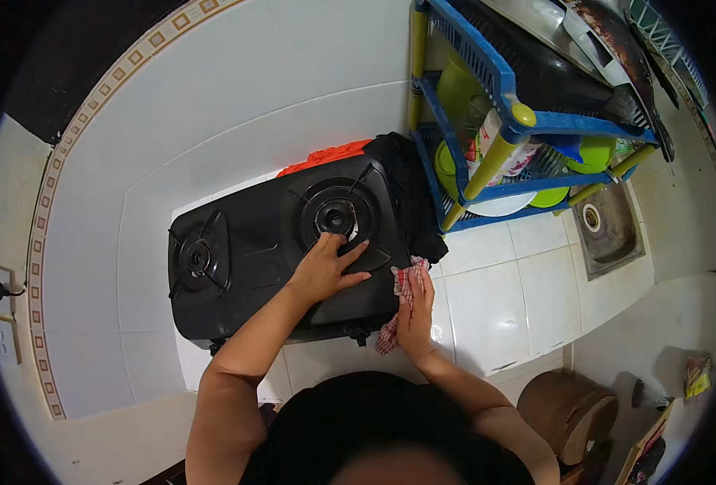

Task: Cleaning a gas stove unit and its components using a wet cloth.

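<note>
A black two-burner gas stove (253,275) stands on the white tiled counter. My left hand (326,271) is over its right burner (335,217), fingers apart. Some fingertips reach the near side of the burner ring, while the thumb and a finger stretch out to the right. At the stove's right edge my right hand (416,319) holds a red and white checked cloth (406,280) against the side. Part of the cloth hangs below the fingers. The left burner (199,257) has its pan support in place and is untouched.
Black fabric (410,194) lies bunched along the stove's right side, and orange fabric (326,155) behind it. A blue and yellow-green rack (499,174) with dishes stands at the back right. Beyond it is a small metal sink (608,234). A brown round container (564,412) stands low right.
</note>
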A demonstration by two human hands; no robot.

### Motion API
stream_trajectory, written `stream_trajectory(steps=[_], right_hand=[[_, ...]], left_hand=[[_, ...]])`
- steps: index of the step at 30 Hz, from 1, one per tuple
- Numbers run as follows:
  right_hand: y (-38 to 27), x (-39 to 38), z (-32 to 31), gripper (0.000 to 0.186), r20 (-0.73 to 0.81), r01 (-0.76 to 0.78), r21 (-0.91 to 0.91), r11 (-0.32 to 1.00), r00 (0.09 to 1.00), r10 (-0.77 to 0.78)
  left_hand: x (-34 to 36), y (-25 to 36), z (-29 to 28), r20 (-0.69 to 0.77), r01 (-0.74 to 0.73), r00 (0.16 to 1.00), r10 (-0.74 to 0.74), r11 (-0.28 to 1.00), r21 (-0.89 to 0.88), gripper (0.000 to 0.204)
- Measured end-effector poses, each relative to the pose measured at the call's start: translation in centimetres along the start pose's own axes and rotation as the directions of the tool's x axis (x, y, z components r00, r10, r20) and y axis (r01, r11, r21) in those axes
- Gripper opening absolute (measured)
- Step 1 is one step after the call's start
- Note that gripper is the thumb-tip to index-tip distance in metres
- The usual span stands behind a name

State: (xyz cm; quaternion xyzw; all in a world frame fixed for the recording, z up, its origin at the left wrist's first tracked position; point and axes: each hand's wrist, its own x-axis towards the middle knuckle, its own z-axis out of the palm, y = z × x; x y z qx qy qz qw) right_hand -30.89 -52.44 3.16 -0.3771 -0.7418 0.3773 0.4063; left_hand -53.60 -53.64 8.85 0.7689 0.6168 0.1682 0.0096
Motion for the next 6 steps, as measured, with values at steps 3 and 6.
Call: stream_trajectory(steps=[3, 6], right_hand=[[-0.06, 0.04, 0.05, 0.046, 0.006, 0.011, -0.013, 1.0, 1.0, -0.011], [0.08, -0.15, 0.19, 0.047, 0.005, -0.003, 0.004, 1.0, 1.0, 0.003]], left_hand=[[-0.16, -0.11, 0.09, 0.0, 0.009, 1.0, -0.009, 1.0, -0.01, 0.057], [-0.11, -0.13, -0.17, 0.043, 0.012, 0.999, -0.011, 1.0, -0.004, 0.058]])
